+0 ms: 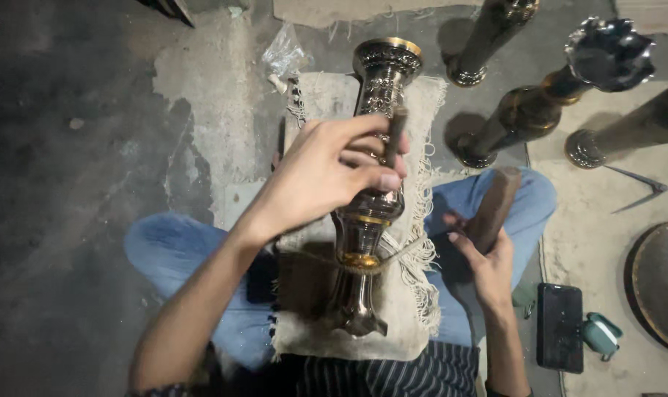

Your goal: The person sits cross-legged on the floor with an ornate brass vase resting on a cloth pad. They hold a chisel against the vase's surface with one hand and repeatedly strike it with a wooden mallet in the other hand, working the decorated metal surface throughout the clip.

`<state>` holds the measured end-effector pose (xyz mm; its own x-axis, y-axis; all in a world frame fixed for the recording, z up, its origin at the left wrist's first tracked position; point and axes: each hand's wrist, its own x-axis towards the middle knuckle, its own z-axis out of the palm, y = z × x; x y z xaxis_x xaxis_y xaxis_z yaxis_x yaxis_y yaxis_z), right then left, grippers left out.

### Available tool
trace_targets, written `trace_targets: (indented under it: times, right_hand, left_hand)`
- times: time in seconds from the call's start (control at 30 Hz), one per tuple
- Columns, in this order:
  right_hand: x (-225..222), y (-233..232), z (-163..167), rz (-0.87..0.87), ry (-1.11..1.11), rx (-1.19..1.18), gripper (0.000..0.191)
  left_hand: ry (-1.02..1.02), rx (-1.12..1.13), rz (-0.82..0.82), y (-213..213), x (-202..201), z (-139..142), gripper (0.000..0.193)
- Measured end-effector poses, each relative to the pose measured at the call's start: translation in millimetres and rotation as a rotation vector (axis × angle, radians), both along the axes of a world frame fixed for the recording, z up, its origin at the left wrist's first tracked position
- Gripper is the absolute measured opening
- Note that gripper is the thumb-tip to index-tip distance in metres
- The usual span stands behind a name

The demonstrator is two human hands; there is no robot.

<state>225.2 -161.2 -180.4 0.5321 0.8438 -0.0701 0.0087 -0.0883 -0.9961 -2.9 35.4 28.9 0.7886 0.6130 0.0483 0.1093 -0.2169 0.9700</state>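
A tall dark metal vase (369,220) with brass bands lies lengthwise on a frayed cloth (326,103) between my knees, held down by a cord across its neck. My left hand (326,173) hovers over its middle, fingers pinched around a thin metal chisel (397,132) whose tip points at the engraved upper body. My right hand (484,257) rests over my right knee, gripping a wooden mallet (497,202) that angles up and away from me.
Three similar vases (529,114) stand at the upper right on the concrete floor. A pair of dividers (643,192), a dark phone (559,327), a small teal case (602,334) and a round metal plate (654,283) lie to the right. A crumpled plastic bag (282,55) lies beyond the cloth.
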Motion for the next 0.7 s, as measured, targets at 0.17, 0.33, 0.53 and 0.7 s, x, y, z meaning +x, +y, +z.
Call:
trace_targets:
  times: [0.17, 0.33, 0.53, 0.7]
  right_hand:
    - [2, 28, 36, 0.096, 0.094, 0.062, 0.031]
    - [26, 49, 76, 0.070, -0.162, 0.022, 0.029]
    - [33, 79, 174, 0.074, -0.475, 0.165, 0.042]
    - [27, 88, 225, 0.446, -0.982, 0.139, 0.077]
  left_hand:
    - [0.061, -0.050, -0.100, 10, 9, -8, 0.032]
    - [0.067, -0.008, -0.155, 9, 11, -8, 0.032]
    - [0.097, 0.082, -0.109, 6, 15, -9, 0.041]
    - [0.083, 0.177, -0.116, 3, 12, -12, 0.039]
